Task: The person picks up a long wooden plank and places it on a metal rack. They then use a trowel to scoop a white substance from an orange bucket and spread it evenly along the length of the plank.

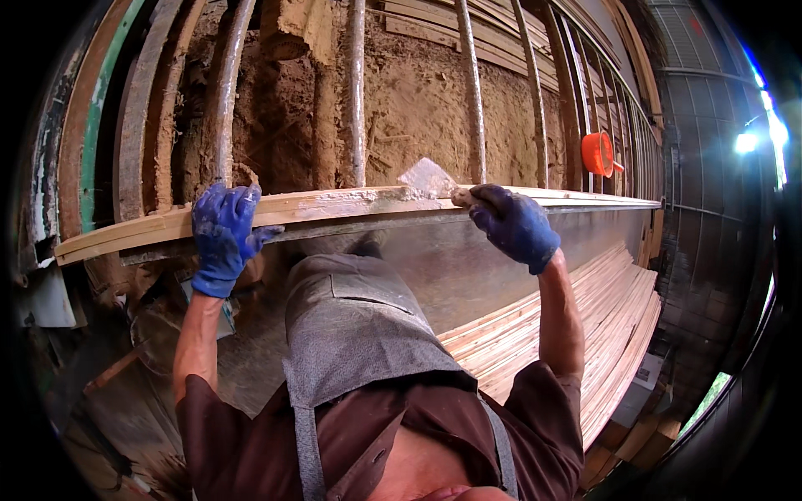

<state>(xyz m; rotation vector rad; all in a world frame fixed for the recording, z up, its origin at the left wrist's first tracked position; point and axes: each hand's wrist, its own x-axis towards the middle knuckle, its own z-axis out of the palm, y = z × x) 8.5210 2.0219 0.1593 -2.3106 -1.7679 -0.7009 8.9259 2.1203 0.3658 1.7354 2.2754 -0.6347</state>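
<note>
Left hand [224, 238] fingers wrapped over plank [334, 206] edge. Right hand [514, 225] fist closed on trowel [428, 179] handle, blade resting on plank.

Orange bucket [596, 153], stacked wooden slats [576, 334]

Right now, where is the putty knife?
In the head view the putty knife is just right of centre, held in the right hand, its blade lying on the top edge of the long wooden strip, in front of the dusty racks.
</note>
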